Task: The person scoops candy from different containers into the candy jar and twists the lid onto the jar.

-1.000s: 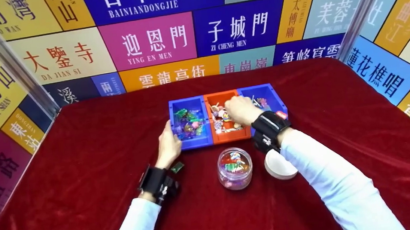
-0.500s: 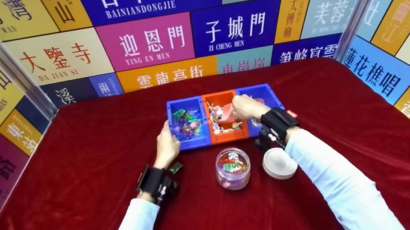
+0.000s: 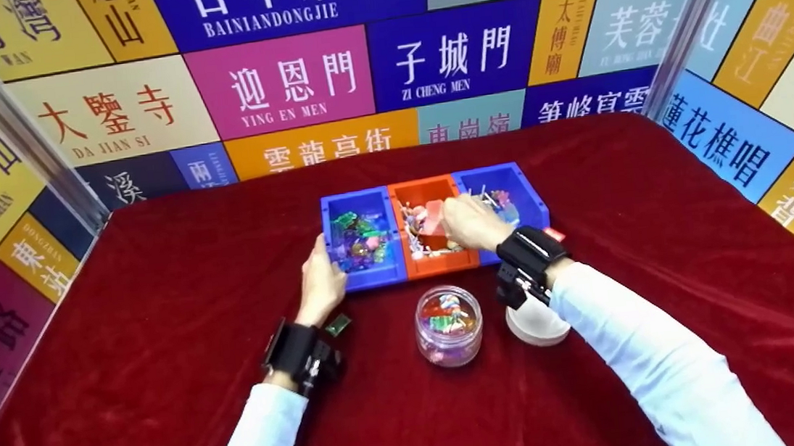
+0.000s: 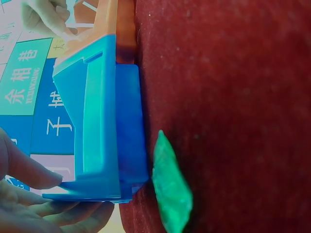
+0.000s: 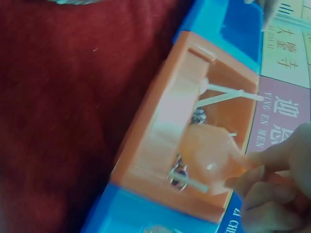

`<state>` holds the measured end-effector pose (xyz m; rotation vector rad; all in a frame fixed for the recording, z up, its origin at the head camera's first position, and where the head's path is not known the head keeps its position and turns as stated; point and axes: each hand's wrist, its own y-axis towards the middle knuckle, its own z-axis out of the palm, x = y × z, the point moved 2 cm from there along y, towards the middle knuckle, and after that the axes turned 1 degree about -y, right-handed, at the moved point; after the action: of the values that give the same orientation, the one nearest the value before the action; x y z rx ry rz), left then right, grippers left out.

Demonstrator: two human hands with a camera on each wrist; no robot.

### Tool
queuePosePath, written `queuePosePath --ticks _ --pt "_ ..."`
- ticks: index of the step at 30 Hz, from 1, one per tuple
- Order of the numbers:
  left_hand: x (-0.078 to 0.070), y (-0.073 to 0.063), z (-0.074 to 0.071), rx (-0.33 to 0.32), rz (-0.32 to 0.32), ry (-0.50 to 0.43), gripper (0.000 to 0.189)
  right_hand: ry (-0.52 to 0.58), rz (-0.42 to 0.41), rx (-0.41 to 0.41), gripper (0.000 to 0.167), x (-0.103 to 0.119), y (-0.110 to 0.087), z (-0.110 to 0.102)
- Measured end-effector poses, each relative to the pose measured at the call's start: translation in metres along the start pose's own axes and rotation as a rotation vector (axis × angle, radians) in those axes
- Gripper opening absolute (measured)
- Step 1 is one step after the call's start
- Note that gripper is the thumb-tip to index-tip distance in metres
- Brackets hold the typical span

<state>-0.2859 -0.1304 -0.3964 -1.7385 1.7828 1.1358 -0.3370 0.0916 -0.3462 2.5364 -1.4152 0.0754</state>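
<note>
A three-part tray stands on the cloth: a left blue bin [image 3: 377, 277], a middle orange bin [image 3: 438, 266] and a right blue bin [image 3: 533, 202]. My left hand [image 3: 320, 281] grips the left bin's outer wall, thumb over the rim and fingers beneath, as the left wrist view shows. Over the orange bin, my right hand [image 3: 476, 224] pinches the handle of a translucent pinkish scoop [image 5: 209, 150]. The scoop's bowl is down among small lollipop-like pieces with white sticks [image 5: 223, 94]. Shiny coloured gem-like pieces [image 3: 363, 244] lie in the left bin.
In front of the tray stands a clear jar [image 3: 451, 349] partly filled with colourful pieces. A white lid [image 3: 538, 327] lies to its right, below my right wrist. One green gem-like piece [image 3: 338, 325] lies on the dark red cloth [image 3: 192, 286] near my left wrist.
My right hand, first low over the orange bin, shifts right and then slightly back left and down; the scoop comes into sight within the bin. My left hand keeps its hold on the tray.
</note>
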Motion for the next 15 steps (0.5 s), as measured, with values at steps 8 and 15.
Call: queuePosePath --ticks 8,15 --pt "-0.001 0.000 0.001 -0.004 0.003 0.011 0.059 -0.014 -0.305 0.007 0.020 -0.093 0.044 0.076" --pt "-0.001 0.000 0.002 0.003 -0.004 0.022 0.059 0.224 -0.069 0.206 0.022 -0.028 0.000 -0.008"
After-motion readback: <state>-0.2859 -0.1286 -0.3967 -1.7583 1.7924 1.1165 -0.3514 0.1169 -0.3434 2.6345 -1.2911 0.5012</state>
